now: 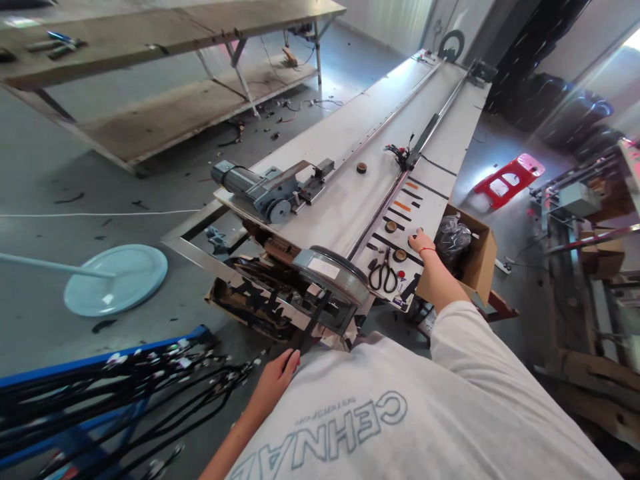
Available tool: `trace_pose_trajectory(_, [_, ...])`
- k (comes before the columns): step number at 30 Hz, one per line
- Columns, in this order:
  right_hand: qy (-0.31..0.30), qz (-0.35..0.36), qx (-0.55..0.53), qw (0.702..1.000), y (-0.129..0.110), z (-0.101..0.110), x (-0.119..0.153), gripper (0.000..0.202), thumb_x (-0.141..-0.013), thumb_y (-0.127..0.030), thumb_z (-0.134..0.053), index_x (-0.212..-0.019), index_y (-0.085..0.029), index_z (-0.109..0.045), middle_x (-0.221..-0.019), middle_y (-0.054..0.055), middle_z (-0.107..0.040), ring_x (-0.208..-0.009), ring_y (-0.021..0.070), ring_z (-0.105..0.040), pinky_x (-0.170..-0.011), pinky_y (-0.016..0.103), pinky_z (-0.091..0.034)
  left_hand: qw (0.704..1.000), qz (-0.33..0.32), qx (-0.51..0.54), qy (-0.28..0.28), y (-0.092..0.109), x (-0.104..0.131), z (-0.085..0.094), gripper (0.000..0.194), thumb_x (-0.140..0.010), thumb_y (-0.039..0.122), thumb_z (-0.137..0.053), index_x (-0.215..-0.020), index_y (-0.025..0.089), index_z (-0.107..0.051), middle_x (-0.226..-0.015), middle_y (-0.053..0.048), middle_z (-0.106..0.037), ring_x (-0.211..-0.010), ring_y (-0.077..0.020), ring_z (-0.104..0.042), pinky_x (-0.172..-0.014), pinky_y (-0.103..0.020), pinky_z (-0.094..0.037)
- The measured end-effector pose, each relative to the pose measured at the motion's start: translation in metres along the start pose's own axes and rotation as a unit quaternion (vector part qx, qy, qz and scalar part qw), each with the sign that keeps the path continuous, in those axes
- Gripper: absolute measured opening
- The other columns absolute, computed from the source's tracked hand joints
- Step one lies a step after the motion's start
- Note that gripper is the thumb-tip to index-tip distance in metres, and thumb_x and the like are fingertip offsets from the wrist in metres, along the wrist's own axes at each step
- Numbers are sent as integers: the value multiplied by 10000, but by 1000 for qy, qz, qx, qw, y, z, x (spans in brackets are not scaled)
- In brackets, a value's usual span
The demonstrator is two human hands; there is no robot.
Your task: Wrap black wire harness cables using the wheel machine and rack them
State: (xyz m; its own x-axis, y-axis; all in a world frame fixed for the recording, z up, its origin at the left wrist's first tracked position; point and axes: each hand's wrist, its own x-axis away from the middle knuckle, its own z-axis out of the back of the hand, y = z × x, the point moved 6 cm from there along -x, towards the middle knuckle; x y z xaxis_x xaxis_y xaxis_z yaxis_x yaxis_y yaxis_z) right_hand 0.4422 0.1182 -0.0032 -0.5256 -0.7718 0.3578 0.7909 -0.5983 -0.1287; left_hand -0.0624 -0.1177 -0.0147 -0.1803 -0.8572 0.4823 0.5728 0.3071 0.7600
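Note:
My left hand (280, 372) is low in front of my shirt, its fingers closed round a black strip (316, 321) that runs up toward the round reel (334, 272) at the table's near end. My right hand (423, 243), with a red string on the wrist, rests at the white table's (320, 230) right edge. Its fingers are curled at a small dark piece that I cannot make out. Around it lie rolls of tape (400, 255), black-handled scissors (383, 275), and several short black strips (399, 214) and orange strips (402, 207) in a row.
A grey motor unit (260, 189) is mounted on the table's left side. Along the table runs a metal rail (440, 117) with a bundle of wires (399, 155). An open cardboard box (483, 257) adjoins the right edge. Black cables (165, 373) hang on a blue rack at lower left.

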Motion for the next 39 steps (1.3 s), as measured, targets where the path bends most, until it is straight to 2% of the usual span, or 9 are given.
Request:
trace_pose_trajectory(5, [0, -2, -17, 1000, 0, 3, 3, 542, -924, -386, -468, -1384, -100, -451, -1290, 220, -588, -1190, 307, -569, -991, 422, -422, 999, -41, -2, 0, 20, -21, 2, 529, -853, 672, -371, -655, 208, -530, -612, -22, -582, -609, -199, -547, -604, -291, -437])
trace_pose_trajectory(11, [15, 53, -49, 997, -23, 44, 17, 500, -950, -376, -456, -1354, -82, -469, -1270, 203, -605, -1140, 280, -591, -995, 428, -427, 997, -69, -13, 19, 50, -50, -7, 482, -851, 608, -347, -708, 207, -573, -649, -51, -631, -660, -226, -597, -684, -323, -468])
trace_pose_trajectory(15, [155, 315, -237, 906, -78, 55, 135, 402, -992, -389, -383, -1317, -169, -466, -941, 71, -684, -835, 187, -641, -860, 352, -500, 993, -89, 15, 72, 69, -68, 1, 416, -888, 513, -364, -794, 196, -615, -765, -76, -687, -749, -231, -631, -761, -333, -478])
trace_pose_trajectory(18, [2, 518, -300, 801, -121, 1, 255, 309, -975, -363, -432, -1248, -236, -501, -964, 45, -675, -775, 155, -646, -765, 309, -534, 987, -112, 37, 111, 82, -81, 25, 438, -917, 501, -360, -820, 174, -634, -699, -49, -644, -682, -198, -596, -681, -294, -458])
trace_pose_trajectory(20, [-59, 555, -264, 787, -145, -46, 300, 360, -929, -334, -508, -1266, -209, -506, -1205, 117, -623, -1034, 206, -634, -887, 361, -530, 983, -131, 44, 120, 90, -87, 41, 458, -919, 517, -375, -827, 159, -647, -671, -33, -621, -631, -175, -564, -629, -274, -434])
trace_pose_trajectory(25, [2, 430, -230, 873, -179, -111, 270, 117, -825, -222, -564, -924, -166, -594, -1190, 183, -610, -1182, 299, -550, -1016, 492, -453, 976, -194, 35, 96, 105, -87, 54, 428, -924, 467, -406, -839, 141, -669, -687, -27, -637, -621, -156, -552, -650, -263, -438])
trace_pose_trajectory(30, [16, 472, -319, 821, -173, -113, 251, 113, -885, -225, -450, -859, -209, -559, -1025, 107, -659, -921, 215, -640, -828, 385, -533, 974, -204, 23, 96, 101, -86, 50, 403, -944, 412, -391, -830, 142, -668, -725, -33, -663, -669, -157, -579, -688, -257, -452])
trace_pose_trajectory(34, [-16, 462, -316, 829, -166, -117, 253, 81, -848, -258, -489, -901, -215, -530, -765, 28, -639, -653, 178, -610, -624, 316, -523, 978, -194, -21, 70, 95, -89, 42, 380, -967, 373, -374, -864, 151, -665, -723, -28, -659, -662, -153, -588, -670, -247, -450])
trace_pose_trajectory(39, [21, 516, -255, 817, -183, -100, 257, 266, -879, -252, -452, -1100, -195, -588, -923, 75, -691, -864, 221, -658, -812, 396, -545, 974, -148, -172, -4, 78, -95, 13, 300, -970, 322, -425, -888, 144, -652, -855, -95, -699, -788, -202, -649, -727, -276, -473])
